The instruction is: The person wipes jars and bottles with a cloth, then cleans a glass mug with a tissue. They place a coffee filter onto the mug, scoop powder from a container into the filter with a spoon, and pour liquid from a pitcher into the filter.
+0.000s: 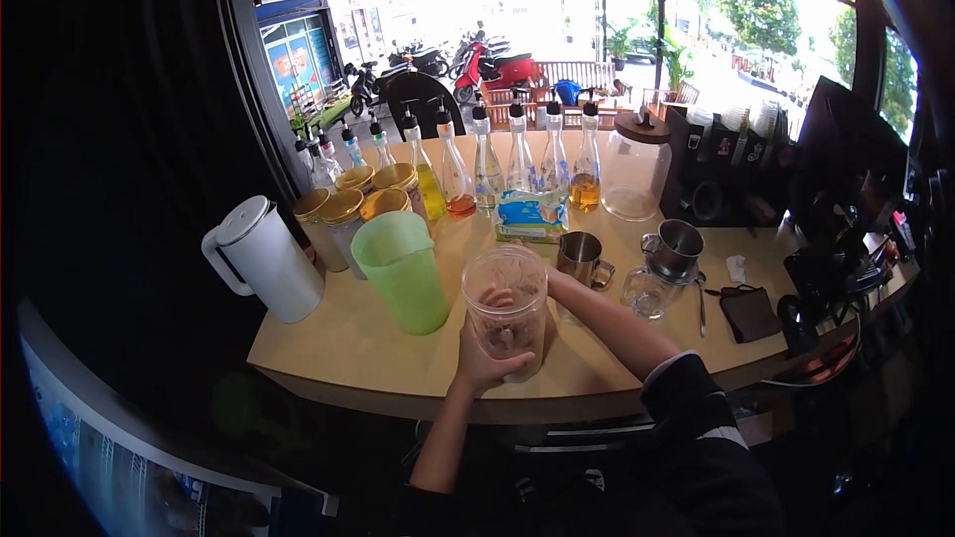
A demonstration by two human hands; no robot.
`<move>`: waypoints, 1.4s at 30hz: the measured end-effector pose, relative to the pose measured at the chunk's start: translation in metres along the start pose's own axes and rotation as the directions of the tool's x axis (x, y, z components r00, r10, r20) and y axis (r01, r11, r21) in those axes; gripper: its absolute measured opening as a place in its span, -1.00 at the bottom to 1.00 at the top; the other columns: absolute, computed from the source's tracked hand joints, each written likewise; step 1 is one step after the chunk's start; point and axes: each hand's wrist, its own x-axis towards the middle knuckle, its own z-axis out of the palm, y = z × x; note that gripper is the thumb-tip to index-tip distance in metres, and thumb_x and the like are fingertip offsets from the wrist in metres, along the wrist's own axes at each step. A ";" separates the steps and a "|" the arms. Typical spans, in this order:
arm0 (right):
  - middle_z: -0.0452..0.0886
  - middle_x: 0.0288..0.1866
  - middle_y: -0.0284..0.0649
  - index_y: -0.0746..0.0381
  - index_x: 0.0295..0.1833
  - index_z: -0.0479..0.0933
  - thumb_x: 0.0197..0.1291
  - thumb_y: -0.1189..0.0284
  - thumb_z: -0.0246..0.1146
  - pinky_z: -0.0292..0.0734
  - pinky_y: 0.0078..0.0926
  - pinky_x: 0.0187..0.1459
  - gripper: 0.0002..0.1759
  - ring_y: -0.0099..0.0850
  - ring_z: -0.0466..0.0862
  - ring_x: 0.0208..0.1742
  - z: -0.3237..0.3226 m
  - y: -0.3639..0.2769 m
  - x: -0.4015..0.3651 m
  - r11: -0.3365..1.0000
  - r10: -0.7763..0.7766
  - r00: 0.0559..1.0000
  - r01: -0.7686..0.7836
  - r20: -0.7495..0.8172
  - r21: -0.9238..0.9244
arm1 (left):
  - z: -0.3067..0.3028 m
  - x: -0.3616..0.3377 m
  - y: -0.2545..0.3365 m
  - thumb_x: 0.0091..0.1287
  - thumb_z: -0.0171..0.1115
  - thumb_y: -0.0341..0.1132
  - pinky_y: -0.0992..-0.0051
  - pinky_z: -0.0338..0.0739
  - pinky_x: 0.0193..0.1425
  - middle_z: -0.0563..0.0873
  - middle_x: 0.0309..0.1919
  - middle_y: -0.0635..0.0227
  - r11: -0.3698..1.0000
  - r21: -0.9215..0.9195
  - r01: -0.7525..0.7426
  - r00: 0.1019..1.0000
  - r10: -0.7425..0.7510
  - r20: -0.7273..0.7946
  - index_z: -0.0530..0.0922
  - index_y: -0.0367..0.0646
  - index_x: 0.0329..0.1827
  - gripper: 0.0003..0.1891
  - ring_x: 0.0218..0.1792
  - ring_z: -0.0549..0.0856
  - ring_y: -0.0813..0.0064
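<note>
A clear, see-through jar (pixel 505 323) with a wide round mouth stands near the front edge of the counter. My left hand (pixel 485 362) is wrapped round its lower left side, thumb across the front. Behind the jar's right rim is my right hand (pixel 537 261), closed against the far side, with its fingers mostly hidden. Blurred fingers show through the jar wall. Just left stands a tall green plastic pitcher (pixel 403 278). On the right are a steel milk jug (pixel 578 257) and a glass mug (pixel 649 293) with a metal drip filter (pixel 676 244) on top.
Pump bottles (pixel 519 154) line the back of the counter (pixel 338 353), with a wipes pack (pixel 530 217) before them. Gold-lidded canisters (pixel 343 207) and a white jug (pixel 264 259) stand left. A lidded glass jar (pixel 637 174), spoon (pixel 702 308) and dark pouch (pixel 750 314) lie right.
</note>
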 end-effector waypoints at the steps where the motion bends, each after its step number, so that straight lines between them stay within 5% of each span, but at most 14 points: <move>1: 0.41 0.08 0.25 0.37 0.07 0.35 -0.08 0.15 0.41 0.44 -0.15 0.11 -0.30 0.12 0.45 0.14 -0.010 -0.049 -0.018 0.953 -0.077 0.996 0.087 0.046 -0.290 | 0.000 0.000 0.000 -0.28 0.61 -0.30 0.36 0.37 0.32 0.42 0.22 0.10 1.000 0.002 0.003 1.000 -0.003 -0.010 0.06 -0.30 0.41 0.14 0.23 0.46 0.32; 2: 0.45 0.06 0.25 0.37 0.08 0.37 -0.10 0.14 0.42 0.45 -0.16 0.10 -0.29 0.10 0.47 0.13 -0.020 -0.107 -0.038 0.832 -0.152 0.984 0.177 0.091 -0.526 | 0.001 -0.001 0.001 -0.28 0.61 -0.31 0.36 0.37 0.31 0.42 0.22 0.10 1.000 0.005 0.005 1.000 -0.005 -0.019 0.06 -0.30 0.41 0.14 0.23 0.46 0.32; 3: 0.62 -0.12 0.10 0.35 -0.01 0.50 -0.08 0.19 0.40 0.52 -0.25 0.00 -0.42 -0.03 0.61 -0.02 -0.024 -0.148 -0.045 0.921 -0.044 0.999 0.030 -0.025 -0.388 | 0.000 -0.002 0.002 -0.28 0.61 -0.31 0.36 0.37 0.31 0.42 0.22 0.10 1.000 0.007 0.006 1.000 -0.006 -0.016 0.06 -0.30 0.41 0.14 0.23 0.46 0.32; 8: 0.69 -0.35 -0.15 0.29 -0.24 0.60 -0.04 0.32 0.33 0.56 -0.36 -0.21 -0.71 -0.22 0.70 -0.26 -0.063 -0.287 -0.089 0.869 -0.129 0.976 0.025 -0.178 -0.493 | 0.002 -0.003 0.002 -0.28 0.63 -0.34 0.38 0.39 0.28 0.38 0.21 0.17 0.977 0.197 0.083 0.996 -0.075 -0.050 0.07 -0.29 0.40 0.13 0.20 0.46 0.37; 10: 0.68 -0.36 -0.20 0.26 -0.19 0.61 0.05 0.36 0.33 0.53 -0.48 -0.30 -0.76 -0.43 0.66 -0.34 -0.079 -0.337 -0.112 0.907 -0.221 0.958 0.133 -0.183 -0.400 | 0.010 0.002 0.000 -0.28 0.65 -0.33 0.39 0.39 0.28 0.37 0.20 0.21 0.988 0.147 0.042 0.997 -0.031 -0.077 0.09 -0.29 0.39 0.13 0.19 0.46 0.39; 13: 0.67 -0.35 -0.19 0.28 -0.21 0.62 0.08 0.40 0.28 0.55 -0.47 -0.27 -0.80 -0.44 0.67 -0.32 -0.094 -0.387 -0.151 0.903 -0.300 0.952 0.265 -0.055 -0.339 | 0.025 0.014 0.008 -0.27 0.66 -0.33 0.39 0.40 0.29 0.37 0.20 0.19 0.978 0.208 0.015 0.997 0.000 -0.071 0.11 -0.29 0.36 0.11 0.21 0.45 0.38; 15: 0.67 -0.34 -0.17 0.30 -0.22 0.62 0.10 0.41 0.26 0.56 -0.45 -0.24 -0.81 -0.43 0.67 -0.30 -0.099 -0.397 -0.171 0.893 -0.286 0.958 0.275 0.023 -0.357 | 0.037 0.024 0.016 -0.27 0.67 -0.31 0.36 0.37 0.32 0.36 0.20 0.19 0.896 0.431 -0.109 0.990 0.136 -0.032 0.12 -0.27 0.35 0.09 0.23 0.43 0.34; 21: 0.65 -0.27 0.03 0.35 -0.21 0.62 0.07 0.55 0.15 0.55 -0.29 -0.09 -0.81 -0.08 0.66 -0.22 -0.104 -0.405 -0.199 0.820 0.018 0.936 0.187 0.351 -0.541 | 0.066 0.041 0.015 -0.22 0.65 -0.24 0.29 0.26 0.40 0.34 0.23 0.17 0.904 0.416 -0.103 0.992 0.122 -0.019 0.11 -0.23 0.36 0.07 0.31 0.36 0.27; 23: 0.64 -0.30 0.03 0.37 -0.23 0.60 0.07 0.55 0.15 0.54 -0.27 -0.10 -0.82 -0.07 0.66 -0.23 -0.100 -0.387 -0.200 0.800 -0.010 0.927 0.232 0.375 -0.553 | 0.071 0.042 0.019 -0.23 0.66 -0.27 0.26 0.17 0.46 0.31 0.26 0.18 0.730 0.655 -0.196 0.977 0.206 0.063 0.07 -0.18 0.39 0.11 0.36 0.31 0.26; 26: 0.62 -0.37 0.03 0.40 -0.29 0.56 0.02 0.54 0.16 0.55 -0.22 -0.17 -0.84 -0.06 0.66 -0.29 -0.092 -0.368 -0.203 0.750 0.000 0.921 0.258 0.390 -0.610 | 0.076 0.037 0.011 -0.26 0.67 -0.19 0.18 0.12 0.48 0.27 0.28 0.14 0.656 0.705 -0.268 0.950 0.301 0.081 0.06 -0.18 0.39 0.15 0.40 0.24 0.18; 27: 0.62 -0.38 0.04 0.39 -0.29 0.56 0.00 0.52 0.17 0.56 -0.21 -0.21 -0.83 -0.06 0.66 -0.31 -0.089 -0.363 -0.204 0.656 -0.066 0.905 0.357 0.421 -0.665 | 0.078 0.036 0.006 -0.18 0.59 -0.03 -0.08 -0.25 0.50 0.28 0.30 0.06 0.639 0.708 -0.299 0.936 0.341 0.087 0.09 -0.25 0.36 0.09 0.42 0.18 -0.02; 29: 0.64 -0.35 0.02 0.40 -0.25 0.55 -0.08 0.53 0.20 0.63 -0.31 -0.37 -0.77 -0.18 0.70 -0.37 -0.079 -0.349 -0.200 0.548 -0.044 0.869 0.433 0.492 -0.716 | 0.081 0.034 -0.001 -0.17 0.58 -0.03 -0.07 -0.24 0.50 0.28 0.31 0.06 0.671 0.674 -0.310 0.929 0.364 0.065 0.08 -0.24 0.37 0.09 0.42 0.19 -0.02; 39: 0.66 -0.34 -0.03 0.39 -0.26 0.56 -0.08 0.47 0.23 0.65 -0.34 -0.34 -0.76 -0.20 0.72 -0.29 -0.071 -0.361 -0.214 0.494 0.019 0.957 0.242 0.289 -0.835 | 0.086 0.029 -0.003 -0.13 0.55 -0.02 -0.05 -0.20 0.50 0.27 0.30 0.05 0.649 0.708 -0.276 0.927 0.374 0.018 0.05 -0.27 0.37 0.08 0.40 0.20 -0.02; 42: 0.64 -0.33 -0.01 0.36 -0.21 0.57 -0.11 0.57 0.27 0.64 -0.43 -0.29 -0.75 -0.19 0.71 -0.28 -0.079 -0.369 -0.226 0.417 -0.108 0.953 0.302 0.283 -0.857 | 0.083 0.027 -0.003 -0.20 0.56 0.06 0.06 -0.13 0.50 0.27 0.30 0.06 0.620 0.747 -0.238 0.934 0.357 0.001 0.06 -0.21 0.39 0.13 0.39 0.23 0.07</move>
